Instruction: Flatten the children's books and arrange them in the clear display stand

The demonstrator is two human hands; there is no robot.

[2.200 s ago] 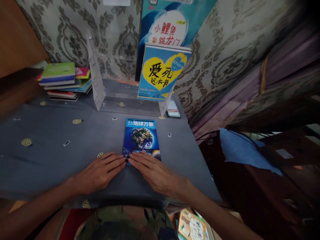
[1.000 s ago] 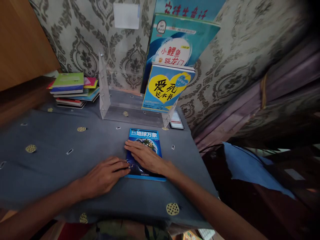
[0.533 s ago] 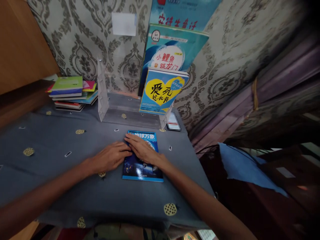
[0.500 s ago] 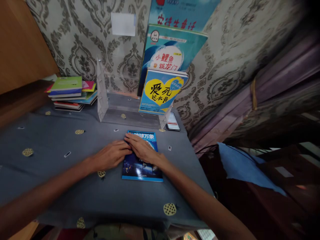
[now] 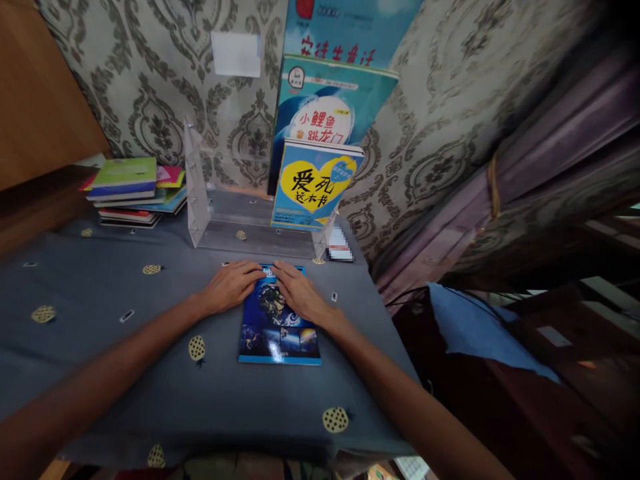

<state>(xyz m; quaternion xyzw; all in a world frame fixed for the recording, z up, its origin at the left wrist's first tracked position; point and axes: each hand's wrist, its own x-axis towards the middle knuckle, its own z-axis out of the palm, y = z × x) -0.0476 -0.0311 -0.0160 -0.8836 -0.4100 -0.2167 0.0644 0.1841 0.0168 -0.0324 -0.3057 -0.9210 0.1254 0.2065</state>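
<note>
The blue book (image 5: 280,337) lies flat in front of the clear stand (image 5: 197,210). My left hand (image 5: 231,287) and right hand (image 5: 304,295) have moved nearer this stand, onto the book's top (its globe (image 5: 273,303) shows more now), both flattened, gripping nothing.

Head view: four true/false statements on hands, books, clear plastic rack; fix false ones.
1. The right hand lies on the thin blue Earth-cover book. True.
2. The left hand is a closed fist. False: its fingers extend to that book's top left corner.
3. A blue book with a yellow heart stands in the clear plastic rack. True.
4. The multicoloured book stack is right of the rack. False: it's left of it in the picture.
</note>
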